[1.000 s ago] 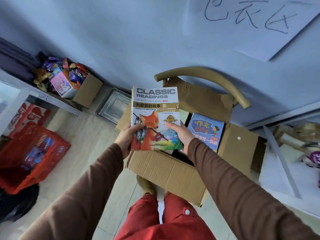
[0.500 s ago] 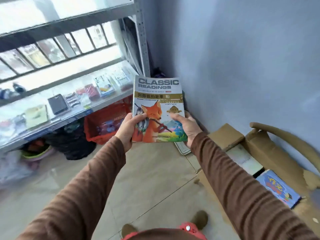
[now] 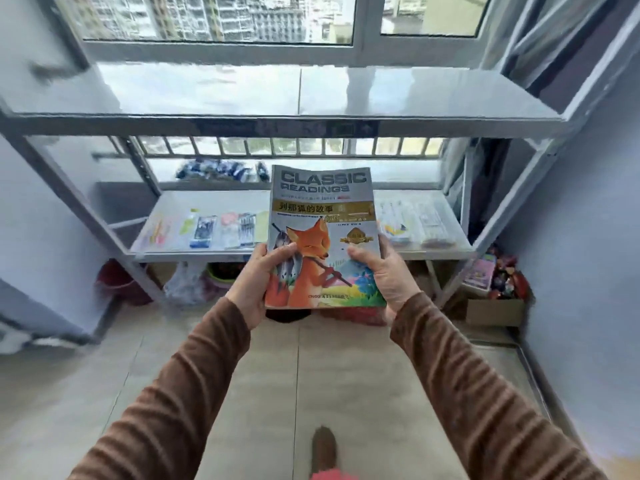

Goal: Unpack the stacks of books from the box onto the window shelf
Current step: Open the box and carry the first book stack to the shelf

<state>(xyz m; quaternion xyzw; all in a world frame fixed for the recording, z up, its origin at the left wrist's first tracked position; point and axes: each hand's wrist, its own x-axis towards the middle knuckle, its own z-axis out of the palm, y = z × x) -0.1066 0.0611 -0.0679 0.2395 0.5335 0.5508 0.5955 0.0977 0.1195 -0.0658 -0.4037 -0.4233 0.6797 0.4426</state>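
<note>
A stack of books (image 3: 323, 216), its top cover reading "CLASSIC READINGS" with an orange fox, is held flat at chest height in front of me. My left hand (image 3: 258, 284) grips its lower left edge, thumb on the cover. My right hand (image 3: 384, 271) grips the lower right edge the same way. The metal window shelf rack stands straight ahead: its upper shelf (image 3: 242, 95) below the window looks bare, and its lower shelf (image 3: 166, 202) holds several stationery packs. The box of books is out of view.
A cardboard box of toys (image 3: 493, 310) sits on the floor at the right by the wall. Under the lower shelf are a red bucket (image 3: 119, 280), a plastic bag (image 3: 183, 282) and a red basket (image 3: 356, 315). Tiled floor (image 3: 298, 375) lies between me and the rack.
The view has swung left from the box and chair to face the window shelf rack. Both hands have kept the same hold on the book stack, carrying it toward the rack.
</note>
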